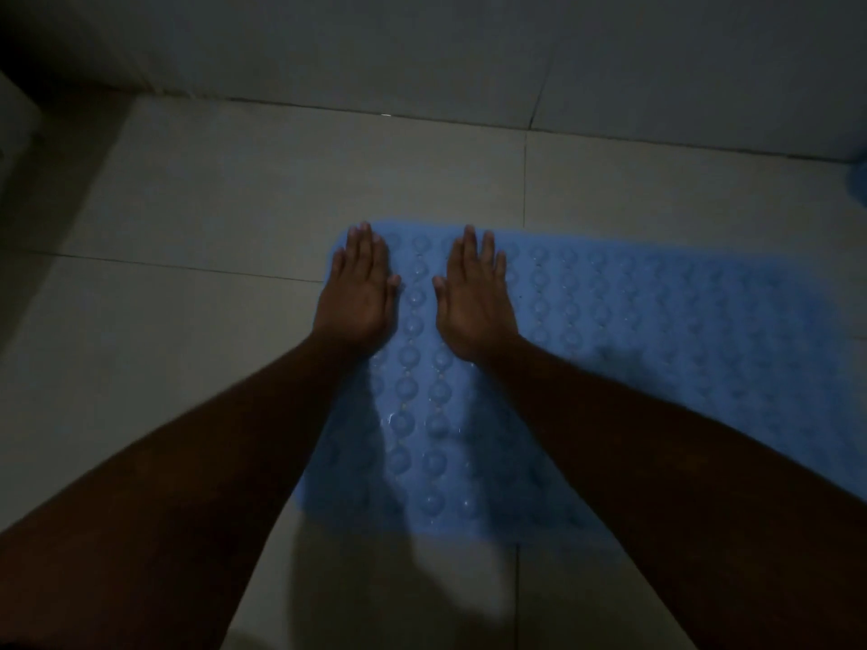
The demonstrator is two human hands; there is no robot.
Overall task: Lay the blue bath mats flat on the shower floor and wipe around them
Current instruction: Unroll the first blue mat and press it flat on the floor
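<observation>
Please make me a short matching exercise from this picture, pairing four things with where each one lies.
Things:
1. left hand
2. right hand
3. blue bath mat
4. second blue object

Places:
A. cut off at the right edge of the view, near the wall
B. flat on the mat's far left corner
C. spread over the tiled floor, under both hands
D. flat on the mat, inward from the corner, thumb pointing left

Pairs: 1-B, 2-D, 3-C, 4-A

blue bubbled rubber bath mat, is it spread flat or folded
Spread flat: the blue bubbled rubber bath mat lies open on the pale tiled floor, both palms pressed on its left end; no fold visible.
</observation>
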